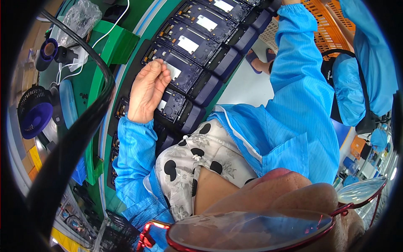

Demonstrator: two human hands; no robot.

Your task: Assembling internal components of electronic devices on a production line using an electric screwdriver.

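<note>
My left hand [149, 86] is raised over a row of opened dark electronic units, its thumb and fingertips pressed together. Whatever lies in that pinch, if anything, is too small to make out. Just beside the fingertips is one dark unit [187, 74], with a pale rectangle and small circuit parts on it. Similar units [197, 40] run along the row toward the top. My right arm stretches to the upper edge, where only a sliver of my right hand [291, 1] shows. Its fingers are out of the picture.
A green bracket [113, 46] and white cables stand left of the row, near a crumpled clear plastic bag [82, 21] and a purple-and-black fan [35, 119]. A thick black cable [90, 117] crosses the left side. Orange crates [321, 27] and another person's sandalled feet [256, 61] appear at upper right.
</note>
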